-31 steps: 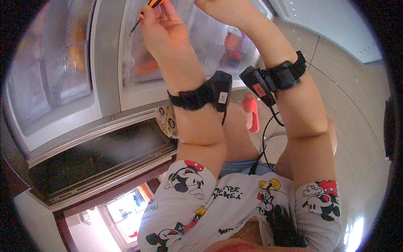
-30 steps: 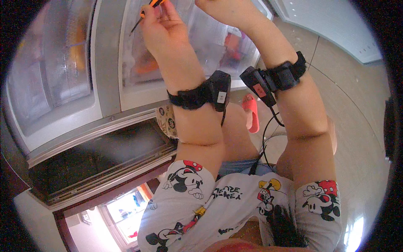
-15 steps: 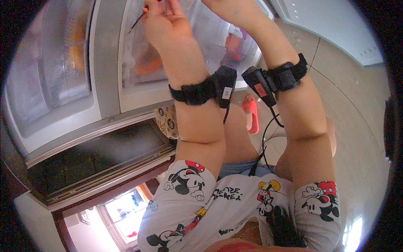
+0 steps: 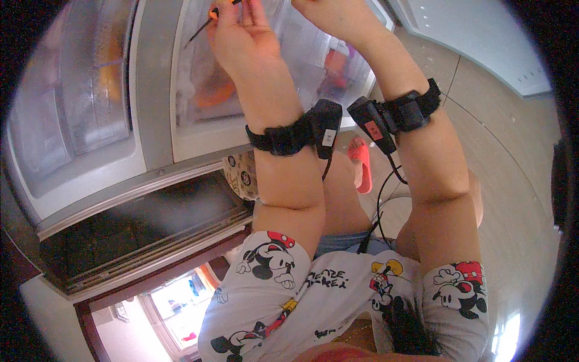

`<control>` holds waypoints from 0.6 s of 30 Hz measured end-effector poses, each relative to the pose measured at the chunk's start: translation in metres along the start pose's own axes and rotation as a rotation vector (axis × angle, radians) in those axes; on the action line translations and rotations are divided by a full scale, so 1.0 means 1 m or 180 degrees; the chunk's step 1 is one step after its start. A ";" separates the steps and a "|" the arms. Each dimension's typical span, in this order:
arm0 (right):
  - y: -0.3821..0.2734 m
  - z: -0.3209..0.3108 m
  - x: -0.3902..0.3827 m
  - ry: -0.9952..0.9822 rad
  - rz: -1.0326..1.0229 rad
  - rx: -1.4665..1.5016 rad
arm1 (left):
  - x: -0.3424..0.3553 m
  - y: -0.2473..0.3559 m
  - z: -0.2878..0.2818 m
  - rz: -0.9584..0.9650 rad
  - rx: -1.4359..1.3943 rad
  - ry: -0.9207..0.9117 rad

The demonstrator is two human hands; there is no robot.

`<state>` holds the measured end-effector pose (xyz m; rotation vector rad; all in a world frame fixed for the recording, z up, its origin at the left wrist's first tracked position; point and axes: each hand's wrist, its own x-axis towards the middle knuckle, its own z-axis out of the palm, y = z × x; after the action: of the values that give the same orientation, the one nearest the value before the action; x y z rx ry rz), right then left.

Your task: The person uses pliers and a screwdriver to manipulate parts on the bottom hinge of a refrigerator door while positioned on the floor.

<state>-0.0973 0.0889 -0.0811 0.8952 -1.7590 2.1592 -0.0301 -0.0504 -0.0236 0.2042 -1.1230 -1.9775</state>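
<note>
At the top edge, my left hand (image 4: 247, 39) is closed around a screwdriver (image 4: 199, 33) with an orange and black handle. Its thin dark shaft points down to the left. My right hand (image 4: 329, 18) is curled, and the picture's upper edge cuts off its fingertips; whatever it may hold does not show. Both hands are over the frosty, translucent drawer fronts (image 4: 187, 111) of a freezer. Blurred orange and red items show through the plastic.
A white panel (image 4: 482, 42) stands at the upper right above the tiled floor (image 4: 500, 145). A dark, framed recess (image 4: 145, 223) lies below the drawers, beside a patterned beige object (image 4: 239, 175). Black cables (image 4: 380, 205) hang from the bands on my forearms. One foot wears a red slipper (image 4: 362, 172).
My left hand has shifted slightly down and to the right, tilting a little, and more of the screwdriver's handle shows. My right hand has barely moved.
</note>
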 end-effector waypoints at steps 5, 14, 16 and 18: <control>-0.001 0.000 -0.001 0.0103 -0.0041 0.0004 | 0.004 0.006 -0.002 0.0006 0.0085 0.0003; -0.003 0.001 -0.002 0.0082 0.0006 -0.0043 | 0.007 0.016 -0.004 -0.0170 -0.0028 -0.0106; -0.005 0.001 -0.002 0.0044 0.0039 -0.0037 | 0.007 0.014 -0.004 -0.0208 -0.0053 -0.0156; -0.002 -0.001 -0.002 0.0027 0.0060 -0.0054 | 0.007 0.009 -0.003 -0.0224 -0.0091 -0.0190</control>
<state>-0.0946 0.0912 -0.0808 0.8674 -1.7860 2.1532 -0.0278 -0.0598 -0.0163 0.1729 -1.1389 -2.0727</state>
